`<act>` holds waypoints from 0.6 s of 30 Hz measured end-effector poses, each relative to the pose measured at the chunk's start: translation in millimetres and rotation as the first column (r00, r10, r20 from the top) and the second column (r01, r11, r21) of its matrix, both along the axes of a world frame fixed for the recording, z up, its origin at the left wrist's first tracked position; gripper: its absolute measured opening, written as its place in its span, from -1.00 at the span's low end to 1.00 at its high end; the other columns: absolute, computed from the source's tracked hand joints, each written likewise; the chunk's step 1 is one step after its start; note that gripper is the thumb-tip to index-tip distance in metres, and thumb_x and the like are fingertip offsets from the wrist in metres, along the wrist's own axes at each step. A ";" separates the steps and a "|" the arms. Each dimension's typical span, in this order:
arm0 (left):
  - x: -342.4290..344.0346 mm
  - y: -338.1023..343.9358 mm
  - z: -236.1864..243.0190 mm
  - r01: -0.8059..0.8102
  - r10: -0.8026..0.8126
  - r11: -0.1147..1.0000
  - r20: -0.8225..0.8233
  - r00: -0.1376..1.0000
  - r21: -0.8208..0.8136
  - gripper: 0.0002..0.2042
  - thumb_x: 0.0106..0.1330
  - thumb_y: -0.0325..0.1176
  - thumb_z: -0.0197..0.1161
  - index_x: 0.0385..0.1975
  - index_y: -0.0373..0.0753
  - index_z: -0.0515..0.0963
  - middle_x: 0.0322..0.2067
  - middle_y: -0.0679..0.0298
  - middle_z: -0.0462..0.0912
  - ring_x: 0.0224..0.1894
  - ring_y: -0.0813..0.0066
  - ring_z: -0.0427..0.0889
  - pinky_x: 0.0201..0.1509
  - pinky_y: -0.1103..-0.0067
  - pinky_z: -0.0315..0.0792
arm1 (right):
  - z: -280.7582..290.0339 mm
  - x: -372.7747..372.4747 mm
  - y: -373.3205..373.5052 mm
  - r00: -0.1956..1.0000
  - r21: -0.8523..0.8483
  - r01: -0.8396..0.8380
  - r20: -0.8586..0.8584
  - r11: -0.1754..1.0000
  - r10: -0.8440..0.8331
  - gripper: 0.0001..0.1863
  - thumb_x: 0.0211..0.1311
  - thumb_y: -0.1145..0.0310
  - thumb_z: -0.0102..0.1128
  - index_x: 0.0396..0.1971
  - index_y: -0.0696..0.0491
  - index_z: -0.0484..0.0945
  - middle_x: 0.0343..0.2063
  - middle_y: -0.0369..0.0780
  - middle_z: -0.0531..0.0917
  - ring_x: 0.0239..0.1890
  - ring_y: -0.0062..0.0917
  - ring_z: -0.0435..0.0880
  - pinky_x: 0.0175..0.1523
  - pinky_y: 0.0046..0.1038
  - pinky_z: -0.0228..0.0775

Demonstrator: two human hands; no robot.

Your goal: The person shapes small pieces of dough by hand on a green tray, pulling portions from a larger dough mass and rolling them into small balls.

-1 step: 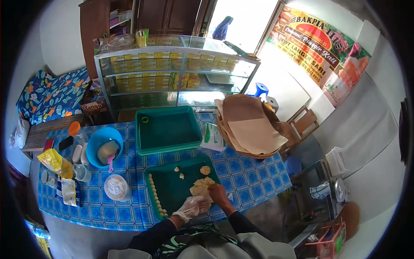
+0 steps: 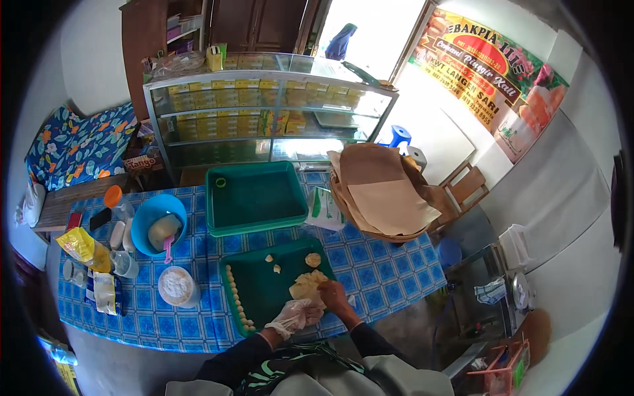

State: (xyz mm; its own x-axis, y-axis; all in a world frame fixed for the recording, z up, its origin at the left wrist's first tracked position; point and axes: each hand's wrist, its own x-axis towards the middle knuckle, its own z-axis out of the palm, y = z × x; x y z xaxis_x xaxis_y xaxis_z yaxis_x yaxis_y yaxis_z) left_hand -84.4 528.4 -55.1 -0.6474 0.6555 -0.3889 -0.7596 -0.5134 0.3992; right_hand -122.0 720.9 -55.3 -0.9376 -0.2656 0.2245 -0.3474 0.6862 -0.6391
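Observation:
A green tray (image 2: 261, 294) lies before me on the table. Pale dough (image 2: 306, 285) forms a large, uneven lump in its right part. My left hand (image 2: 295, 318), in a clear plastic glove, curls against the lump's near edge. Bare and closed, my right hand (image 2: 334, 297) pinches the lump's right side; its fingertips are partly hidden. Small dough balls (image 2: 232, 284) line the tray's left edge in a row. Farther back in the tray are two little dough pieces (image 2: 277, 268) and a rounder dough lump (image 2: 313, 260).
Behind the tray stand stacked green trays (image 2: 257, 198) and a paper-covered basket (image 2: 389, 198). To the left are a tub of white powder (image 2: 177, 288), a blue bowl (image 2: 140, 228), jars and a yellow bag (image 2: 84, 247). A glass display case (image 2: 277, 112) stands beyond the table.

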 end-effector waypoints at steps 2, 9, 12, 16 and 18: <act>-1.1 19.4 -11.2 -0.014 0.010 0.997 0.056 0.998 0.077 -0.62 0.41 -0.20 0.06 0.05 -0.38 0.38 -0.09 -0.04 0.55 -0.14 0.13 0.64 -0.05 0.29 0.57 | -4.3 -2.8 7.4 0.997 0.030 -0.032 -0.067 0.999 0.034 -0.83 -0.14 0.49 0.15 -0.47 0.16 0.61 -0.40 0.00 0.59 -0.24 -0.10 0.57 -0.21 -0.10 0.44; -10.6 52.8 -35.8 -0.189 0.161 0.936 0.118 0.980 0.295 -0.58 0.45 -0.27 -0.02 0.27 -0.15 0.19 0.14 0.14 0.42 0.15 0.17 0.47 0.20 0.28 0.41 | 19.7 -4.9 7.8 0.978 0.334 -0.192 -0.011 0.923 0.208 -0.81 -0.15 0.36 0.29 -0.54 0.16 0.57 -0.43 0.01 0.62 -0.36 -0.08 0.63 -0.32 -0.12 0.48; -13.7 54.4 -48.1 -0.198 0.086 0.967 -0.524 0.848 -0.162 -0.59 0.44 -0.28 -0.02 0.26 -0.15 0.22 0.18 0.18 0.39 0.17 0.26 0.45 0.27 0.37 0.34 | 23.2 -9.7 9.0 0.979 0.413 -0.168 0.175 0.895 0.103 -0.83 -0.17 0.33 0.30 -0.53 0.10 0.65 -0.52 -0.06 0.65 -0.41 -0.08 0.64 -0.33 -0.18 0.49; -3.5 53.5 -46.8 -0.534 -0.165 0.694 -0.828 0.536 -0.484 -0.58 0.34 -0.14 0.11 0.14 -0.17 0.39 0.08 0.16 0.49 0.11 0.32 0.50 0.22 0.43 0.35 | 27.9 -13.2 6.9 0.956 0.069 -0.052 0.293 0.996 0.029 -0.78 -0.17 0.27 0.35 -0.68 0.12 0.61 -0.69 -0.09 0.60 -0.58 -0.33 0.65 -0.46 -0.29 0.46; -4.8 58.9 -8.0 -0.652 -0.346 0.521 -0.834 0.429 -0.551 -0.62 0.25 -0.15 0.24 -0.02 -0.21 0.52 -0.06 0.20 0.60 0.01 0.31 0.58 0.13 0.45 0.42 | 48.3 -8.1 18.4 0.889 -0.069 0.022 0.458 0.997 0.012 -0.77 -0.17 0.29 0.34 -0.71 0.16 0.59 -0.75 -0.18 0.56 -0.65 -0.53 0.57 -0.53 -0.41 0.39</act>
State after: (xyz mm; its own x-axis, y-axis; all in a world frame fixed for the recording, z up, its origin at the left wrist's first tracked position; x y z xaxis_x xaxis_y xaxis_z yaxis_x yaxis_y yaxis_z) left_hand -89.2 587.4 -63.0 -0.9482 0.2619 0.1798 0.2585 0.3073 0.9158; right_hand -130.1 739.3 -6.9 -0.9420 -0.2603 -0.2120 -0.0015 0.6348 -0.7727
